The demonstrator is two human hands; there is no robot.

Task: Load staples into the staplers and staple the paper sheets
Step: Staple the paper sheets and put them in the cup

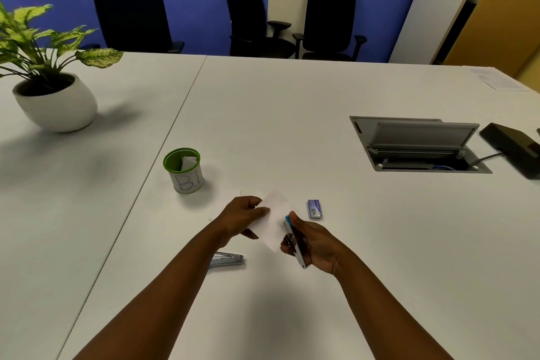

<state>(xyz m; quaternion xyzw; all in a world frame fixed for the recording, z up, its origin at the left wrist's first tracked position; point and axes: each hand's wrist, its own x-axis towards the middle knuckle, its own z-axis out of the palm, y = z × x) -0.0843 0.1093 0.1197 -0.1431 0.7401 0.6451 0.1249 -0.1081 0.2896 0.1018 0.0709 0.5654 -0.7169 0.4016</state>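
Both forearms run up from the near edge toward mid-table [292,114], hands meeting over it. Left hand [244,215] pinches the paper sheets [273,221] at their left edge, thumb on top, fingers curled beneath; sheets held off the surface, long axis running from far-left down to near-right. Right hand [314,242] is wrapped around a blue-tipped stapler [293,240], fingers curled under its body, nose pointing up and away, long axis roughly parallel to the sheets' right edge. Stapler nose sits right against that right edge, near its upper corner; whether the paper is already between the jaws cannot be told. Judgement: the coming move turns on this, since the paper lies just left of the stapler's mouth, so a short feed rightward by the left hand or a nudge leftward by the right would seat it before squeezing. Second stapler [226,259], metallic, lies on the table under the left wrist, untouched. Staple box [314,209] rests just right of the hands. Green-rimmed cup [184,169] stands farther left.
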